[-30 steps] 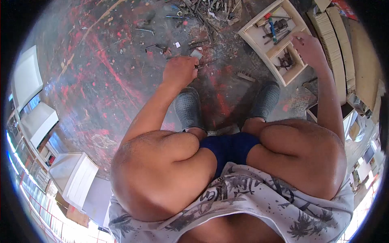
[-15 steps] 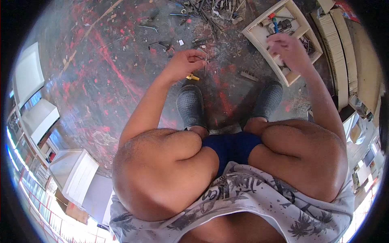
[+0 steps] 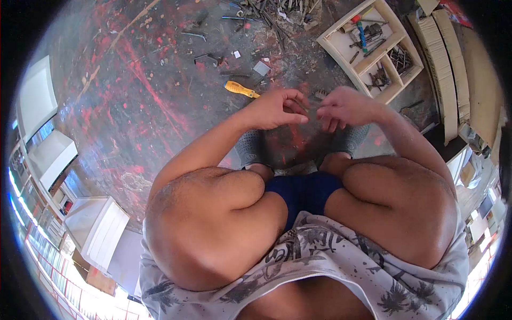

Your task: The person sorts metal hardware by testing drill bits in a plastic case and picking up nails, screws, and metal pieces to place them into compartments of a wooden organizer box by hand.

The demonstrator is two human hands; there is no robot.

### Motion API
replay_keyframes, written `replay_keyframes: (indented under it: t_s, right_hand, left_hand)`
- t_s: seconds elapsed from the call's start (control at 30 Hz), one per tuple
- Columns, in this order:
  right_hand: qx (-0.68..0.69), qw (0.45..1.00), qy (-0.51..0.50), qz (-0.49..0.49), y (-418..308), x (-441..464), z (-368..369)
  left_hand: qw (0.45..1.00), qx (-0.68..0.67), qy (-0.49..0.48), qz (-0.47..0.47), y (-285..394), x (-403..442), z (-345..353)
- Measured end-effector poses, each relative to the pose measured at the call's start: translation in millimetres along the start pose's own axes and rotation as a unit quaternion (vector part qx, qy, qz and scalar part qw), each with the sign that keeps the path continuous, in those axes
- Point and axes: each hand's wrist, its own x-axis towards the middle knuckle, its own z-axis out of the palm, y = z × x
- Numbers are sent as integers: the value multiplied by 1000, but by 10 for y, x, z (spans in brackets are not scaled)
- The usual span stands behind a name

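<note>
My left hand (image 3: 280, 109) hovers over the floor in front of my shoes, fingers curled toward the thumb around something thin that I cannot make out. Close by on its right is my right hand (image 3: 346, 108), its bent fingers pointing down and blurred. A small gap separates the two hands. Just beyond my left wrist lies a yellow handle (image 3: 240, 89), its far end hidden behind the hand. A small square grey plate (image 3: 261, 68) rests on the floor above it. To the upper right stands a wooden divided box (image 3: 368, 64) holding small metal pieces and a blue-and-red tool (image 3: 362, 38).
Scattered metal bits and rods (image 3: 277, 18) cover the floor at the far side. Stacked cardboard (image 3: 440, 74) stands right of the box. White cabinets (image 3: 98, 229) are along the left. My shoes (image 3: 253, 146) are below the hands.
My right hand has come from over the wooden box to beside my left hand. The left hand has moved right and nearer to me, uncovering the square plate and more of the yellow handle.
</note>
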Motion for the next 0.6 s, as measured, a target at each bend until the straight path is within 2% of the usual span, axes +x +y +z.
replay_keyframes:
  t_s: [0.07, 0.13, 0.2, 0.3, 0.4, 0.6]
  right_hand:
    - [-23, 994, 103, 29, 155, -96, -227]
    - [-33, 973, 223, -42, 597, -160, -576]
    - [-108, 939, 324, 28, 498, -444, -813]
    - [27, 946, 322, -10, 649, -685, -1026]
    - [81, 957, 269, -70, 458, -853, -954]
    - [60, 971, 144, -182, 66, -894, -861]
  left_hand:
    - [983, 184, 21, 6, -14, -3, -132]
    - [945, 320, 65, -11, -24, -14, -303]
    - [902, 409, 130, -49, 15, -32, -453]
    - [848, 484, 216, -16, 68, -126, -536]
    - [801, 550, 234, -23, 65, -130, -524]
    - [769, 599, 221, 7, -51, -109, -479]
